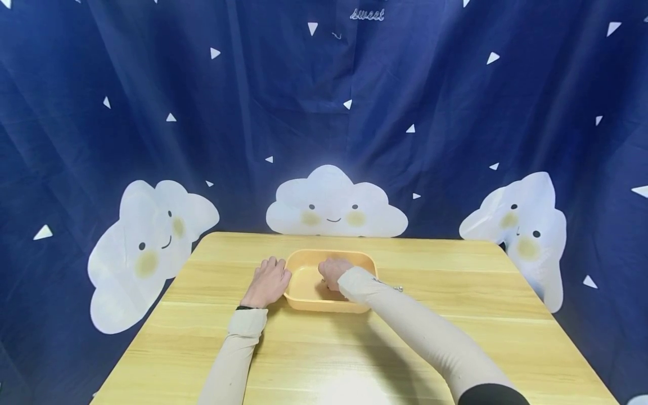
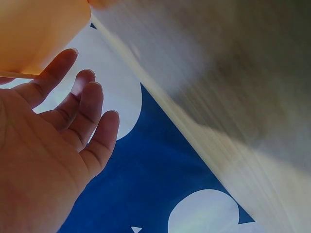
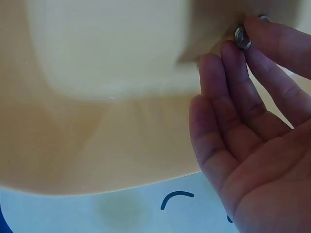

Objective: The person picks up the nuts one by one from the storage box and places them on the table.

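A pale orange plastic basin (image 1: 304, 305) stands on the table. My right hand (image 1: 335, 272) reaches down inside it. In the right wrist view, that hand (image 3: 257, 107) pinches a small shiny metal nut (image 3: 241, 38) between thumb and fingertips. A second bit of metal (image 3: 264, 18) shows just behind the thumb, mostly hidden. At the basin's left end my left hand (image 1: 268, 281) rests with its fingers at the rim. The left wrist view shows its fingers (image 2: 92, 114) loosely bent, holding nothing, with the index finger alongside the basin wall (image 2: 39, 34).
Small silver metal pieces (image 1: 398, 288) lie on the wooden table (image 1: 202, 337) just right of the basin, partly behind the right sleeve. A dark blue curtain (image 1: 324, 124) with white clouds hangs behind the table's far edge.
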The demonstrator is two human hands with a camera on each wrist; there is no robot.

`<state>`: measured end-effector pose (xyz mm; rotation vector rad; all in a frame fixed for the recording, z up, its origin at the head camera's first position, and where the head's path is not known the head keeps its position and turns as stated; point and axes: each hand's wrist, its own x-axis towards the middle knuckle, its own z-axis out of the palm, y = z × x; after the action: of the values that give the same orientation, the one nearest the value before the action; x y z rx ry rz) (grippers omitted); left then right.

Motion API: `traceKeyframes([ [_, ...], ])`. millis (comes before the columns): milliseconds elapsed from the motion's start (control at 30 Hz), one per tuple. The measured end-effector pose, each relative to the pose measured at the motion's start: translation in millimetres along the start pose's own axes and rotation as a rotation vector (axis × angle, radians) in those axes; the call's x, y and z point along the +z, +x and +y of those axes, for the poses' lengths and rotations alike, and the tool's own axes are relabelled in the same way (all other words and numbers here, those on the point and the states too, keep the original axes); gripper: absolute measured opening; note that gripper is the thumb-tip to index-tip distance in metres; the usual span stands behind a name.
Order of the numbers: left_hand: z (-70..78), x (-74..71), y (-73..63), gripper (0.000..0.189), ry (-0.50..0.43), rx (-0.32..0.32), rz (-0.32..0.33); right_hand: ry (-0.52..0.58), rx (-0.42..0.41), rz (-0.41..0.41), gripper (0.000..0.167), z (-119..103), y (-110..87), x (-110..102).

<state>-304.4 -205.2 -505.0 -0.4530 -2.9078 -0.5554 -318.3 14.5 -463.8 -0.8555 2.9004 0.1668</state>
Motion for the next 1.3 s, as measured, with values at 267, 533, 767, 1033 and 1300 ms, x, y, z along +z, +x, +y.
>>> traceKeyframes([
  [267, 0.8, -0.5, -0.2, 0.025, 0.008, -0.001, -0.001, 0.006, 0.010, -0.034, 0.012, 0.0, -0.1, -2.1],
  [533, 1.1, 0.2, -0.5, 0.026, -0.005, 0.009, 0.010, 0.047, 0.019, -0.048, 0.007, 8.7, -3.4, -3.4],
  [767, -0.2, 2.2, -1.5, 0.026, -0.024, 0.029, 0.042, 0.068, 0.041, -0.056, 0.024, 16.8, -6.6, -6.4],
  [1033, 0.7, -0.1, 1.8, 0.025, -0.012, 0.004, 0.002, 0.012, 0.073, -0.073, 0.023, 26.3, -9.5, -7.2],
  [1300, 0.5, 1.3, 1.3, 0.025, -0.015, 0.001, 0.008, 0.057, 0.069, -0.074, 0.019, 33.7, -16.6, -11.0],
])
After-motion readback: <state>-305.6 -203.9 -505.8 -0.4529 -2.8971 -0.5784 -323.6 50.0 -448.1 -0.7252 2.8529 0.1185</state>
